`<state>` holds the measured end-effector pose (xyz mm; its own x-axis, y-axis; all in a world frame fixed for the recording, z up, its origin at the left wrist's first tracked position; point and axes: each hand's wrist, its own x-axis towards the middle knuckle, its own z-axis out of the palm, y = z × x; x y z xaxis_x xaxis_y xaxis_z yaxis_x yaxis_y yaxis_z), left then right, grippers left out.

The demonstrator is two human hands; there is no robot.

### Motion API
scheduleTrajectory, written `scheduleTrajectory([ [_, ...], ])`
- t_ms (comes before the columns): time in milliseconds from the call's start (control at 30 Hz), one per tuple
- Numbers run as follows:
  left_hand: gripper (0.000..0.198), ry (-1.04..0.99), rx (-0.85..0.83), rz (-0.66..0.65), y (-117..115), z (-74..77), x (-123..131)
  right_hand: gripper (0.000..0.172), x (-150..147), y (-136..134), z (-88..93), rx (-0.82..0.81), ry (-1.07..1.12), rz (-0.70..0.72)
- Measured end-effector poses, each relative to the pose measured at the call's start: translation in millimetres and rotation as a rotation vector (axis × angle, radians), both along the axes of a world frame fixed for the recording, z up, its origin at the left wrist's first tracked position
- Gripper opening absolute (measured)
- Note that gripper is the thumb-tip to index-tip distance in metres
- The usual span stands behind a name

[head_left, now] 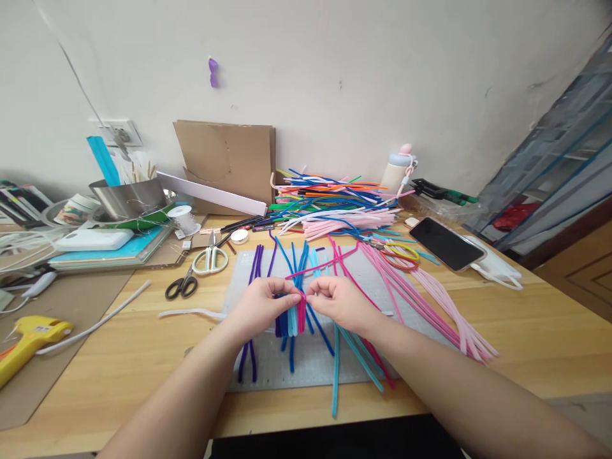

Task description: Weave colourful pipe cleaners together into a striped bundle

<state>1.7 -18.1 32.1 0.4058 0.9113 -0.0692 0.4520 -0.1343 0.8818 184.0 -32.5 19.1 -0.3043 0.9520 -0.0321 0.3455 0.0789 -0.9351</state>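
My left hand (262, 305) pinches the top of a band of bent pipe cleaners (292, 323), which runs from dark purple through blue and light blue to bright pink. Close beside it, my right hand (345, 305) is closed, thumb against forefinger, at the pink end of the band; the pink pipe cleaner there is mostly covered by the fingers. Under both hands lies a grey cutting mat (268, 373). Loose purple pipe cleaners (247, 363), blue ones (291, 357), light blue ones (336, 376) and bright pink ones (354, 280) are spread over it.
Pale pink pipe cleaners (444, 306) lie to the right, near a phone (447, 243). A mixed pile (335, 204) stands at the back by a bottle (398, 171). On the left are black-handled scissors (182, 287), white-handled scissors (210, 260) and a yellow glue gun (36, 338).
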Motion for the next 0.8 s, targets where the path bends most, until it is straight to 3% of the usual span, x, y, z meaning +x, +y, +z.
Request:
scheduleTrajectory([
  [267,0.029,0.030,0.032,0.035,1,-2.9,0,0.013,1,1,-2.6,0.053,-0.012,0.000],
  [800,0.024,0.074,0.126,0.011,-5,8.1,4,0.007,1,-2,-6.0,0.179,-0.059,-0.020],
])
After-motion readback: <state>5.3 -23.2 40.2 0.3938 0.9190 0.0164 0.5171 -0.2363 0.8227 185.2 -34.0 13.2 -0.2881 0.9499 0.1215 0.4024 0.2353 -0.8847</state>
